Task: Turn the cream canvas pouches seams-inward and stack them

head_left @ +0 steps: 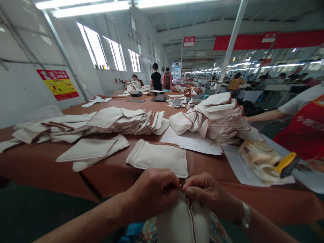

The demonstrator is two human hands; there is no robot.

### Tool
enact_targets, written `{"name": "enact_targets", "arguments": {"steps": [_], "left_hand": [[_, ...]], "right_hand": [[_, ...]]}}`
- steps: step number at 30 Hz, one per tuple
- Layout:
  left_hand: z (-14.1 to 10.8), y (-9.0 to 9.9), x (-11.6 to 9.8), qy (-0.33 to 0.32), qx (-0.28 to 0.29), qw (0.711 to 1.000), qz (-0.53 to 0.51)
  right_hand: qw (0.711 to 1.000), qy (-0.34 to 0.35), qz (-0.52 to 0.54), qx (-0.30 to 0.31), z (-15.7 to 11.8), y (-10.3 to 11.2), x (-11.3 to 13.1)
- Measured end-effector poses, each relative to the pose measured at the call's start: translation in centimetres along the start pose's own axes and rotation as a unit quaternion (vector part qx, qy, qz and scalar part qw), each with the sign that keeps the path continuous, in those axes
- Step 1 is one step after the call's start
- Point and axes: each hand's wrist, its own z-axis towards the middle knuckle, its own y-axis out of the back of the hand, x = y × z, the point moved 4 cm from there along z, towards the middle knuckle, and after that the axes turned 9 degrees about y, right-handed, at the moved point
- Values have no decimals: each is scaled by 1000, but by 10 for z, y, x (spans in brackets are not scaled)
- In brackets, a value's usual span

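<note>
Head view, lower centre: your left hand [155,189] and right hand [212,193] pinch the cream pouch [174,221], seemingly adjusting it; next, keep steady.

Dim overall. Tube lights [91,9] glare high above the hands [154,190]; windows [95,45] blown out, ahead-left of them. Floor [22,212] below-left nearly black. Counter [48,168] bows, wide-angle stretch toward edges. Far ahead of hands, detail soft.
</note>
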Motion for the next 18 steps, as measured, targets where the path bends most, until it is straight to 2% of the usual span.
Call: {"name": "enact_targets", "arguments": {"steps": [3, 6, 8, 9, 11, 13, 14, 15, 16, 18], "left_hand": [[1, -3, -6, -30, 4, 989, 147], [0, -11, -11, -64, 0, 952, 298], [-1, -16, -13, -78, -4, 936, 344], [-1, -17, -14, -77, -7, 936, 343], [-1, -19, -12, -43, -1, 961, 274], [2, -21, -5, 30, 31, 993, 109], [4, -23, 1, 74, 52, 996, 0], [5, -26, 6, 119, 76, 984, -110], [6, -28, 12, 159, 100, 960, -209], [8, -30, 19, 205, 140, 909, -334]], "right_hand": [[1000, -6, -11, 1, 1, -2, 1], [1000, -13, 0, 6, 3, -4, 3], [1000, -12, 4, 16, 4, -7, 6], [1000, -8, -5, 19, 4, -9, 7], [999, 0, -40, 24, 5, -14, 11], [995, 11, -99, 18, 5, -19, 14], [991, 15, -135, 8, 5, -21, 16], [986, 15, -167, -1, 5, -21, 17], [983, 12, -182, -7, 5, -21, 17], [988, -1, -156, -8, 4, -20, 15]]}}
